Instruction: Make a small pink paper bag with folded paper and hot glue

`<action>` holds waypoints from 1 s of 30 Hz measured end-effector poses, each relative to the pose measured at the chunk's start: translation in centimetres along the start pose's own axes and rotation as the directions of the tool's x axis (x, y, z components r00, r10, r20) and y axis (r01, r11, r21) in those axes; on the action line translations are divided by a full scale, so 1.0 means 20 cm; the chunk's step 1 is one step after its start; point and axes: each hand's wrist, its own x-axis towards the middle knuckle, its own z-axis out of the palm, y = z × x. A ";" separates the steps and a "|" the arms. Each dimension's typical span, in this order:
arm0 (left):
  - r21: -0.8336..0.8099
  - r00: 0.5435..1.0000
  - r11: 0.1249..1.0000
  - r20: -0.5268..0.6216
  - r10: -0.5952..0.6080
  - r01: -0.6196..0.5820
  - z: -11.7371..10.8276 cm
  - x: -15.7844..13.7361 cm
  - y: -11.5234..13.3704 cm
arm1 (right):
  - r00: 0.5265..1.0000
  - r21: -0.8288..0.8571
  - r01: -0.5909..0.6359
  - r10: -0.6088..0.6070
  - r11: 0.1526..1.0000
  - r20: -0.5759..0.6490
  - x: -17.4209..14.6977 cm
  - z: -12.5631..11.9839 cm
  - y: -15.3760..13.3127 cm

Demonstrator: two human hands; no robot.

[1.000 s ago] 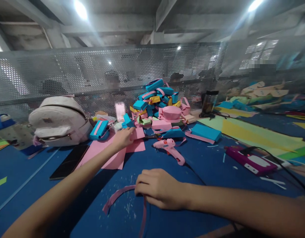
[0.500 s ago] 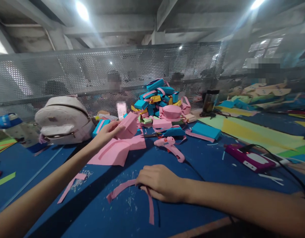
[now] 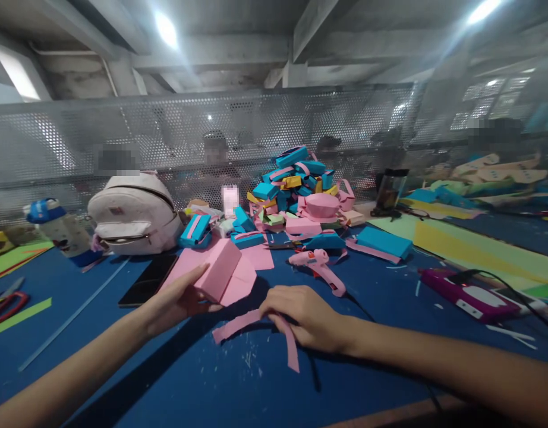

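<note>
Head view: the person's left hand (image 3: 178, 306) is half-curled around a folded pink paper piece (image 3: 218, 267), thumb along its upper edge and fingers beneath. The piece is tilted, with a wide flap opening towards the right; holding it by the far-left end seems to leave that flap free of the fingers. It sits in front of loose pink sheets (image 3: 180, 267), seemingly lifted off the blue table (image 3: 202, 392), though the low angle makes its clearance hard to judge.

The right hand (image 3: 305, 315) rests low over the table, fingers bent and nearly closed on a narrow pink strip (image 3: 292, 353) near its middle. One end runs out to the left and the other drops towards the person, so the hold probably keeps both ends loose; the exact pinch is hidden under the knuckles.

Just beyond that hand lies a pink glue gun (image 3: 318, 267), handle towards the right side and nozzle pointing left, which appears to suit a right-hand reach. Blue, pink and yellow folded pieces (image 3: 292, 184) are heaped against the perforated screen (image 3: 176, 137), likely to leave the near table for working. A dark phone (image 3: 149, 282) lies beside the sheets.
</note>
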 end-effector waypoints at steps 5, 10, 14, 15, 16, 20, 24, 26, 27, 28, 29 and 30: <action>0.172 0.961 0.946 0.023 0.276 -0.275 0.01 0.02 0.02 | 0.982 0.205 -0.185 0.185 0.961 0.019 0.01 -0.02 -0.03; 0.473 0.800 0.717 -0.042 0.599 -0.512 0.03 0.00 -0.03 | 0.877 0.549 -0.455 0.459 0.702 0.140 0.02 -0.04 -0.04; 0.789 0.493 0.120 0.250 0.834 -0.603 0.06 -0.06 -0.06 | 0.748 0.795 -0.521 0.614 0.310 0.251 0.03 -0.03 -0.03; 0.814 0.413 -0.070 0.364 0.835 -0.577 0.06 -0.07 -0.07 | 0.737 0.842 -0.493 0.620 0.219 0.270 0.03 -0.02 -0.03; 0.810 0.356 -0.210 0.453 0.818 -0.548 0.07 -0.08 -0.07 | 0.737 0.876 -0.461 0.612 0.143 0.288 0.03 -0.02 -0.04; 0.796 0.306 -0.345 0.533 0.789 -0.497 0.10 -0.09 -0.06 | 0.767 0.908 -0.413 0.565 0.070 0.305 0.06 -0.02 -0.09; 0.845 0.412 -0.302 0.490 0.768 -0.442 0.14 -0.08 -0.06 | 0.801 0.913 -0.379 0.546 0.150 0.243 0.11 -0.03 -0.14; 0.841 0.436 -0.279 0.491 0.754 -0.464 0.15 -0.08 -0.06 | 0.811 0.915 -0.367 0.540 0.169 0.225 0.12 -0.03 -0.14; 0.832 0.435 -0.270 0.497 0.751 -0.485 0.16 -0.08 -0.06 | 0.813 0.914 -0.366 0.538 0.175 0.223 0.13 -0.03 -0.14; 0.823 0.433 -0.257 0.501 0.749 -0.507 0.16 -0.08 -0.06 | 0.812 0.913 -0.367 0.540 0.179 0.220 0.13 -0.02 -0.14; 0.816 0.429 -0.239 0.497 0.754 -0.526 0.15 -0.08 -0.06 | 0.805 0.912 -0.368 0.551 0.179 0.217 0.13 -0.02 -0.14; 0.811 0.420 -0.213 0.484 0.768 -0.545 0.15 -0.08 -0.06 | 0.794 0.912 -0.370 0.571 0.180 0.210 0.13 -0.01 -0.13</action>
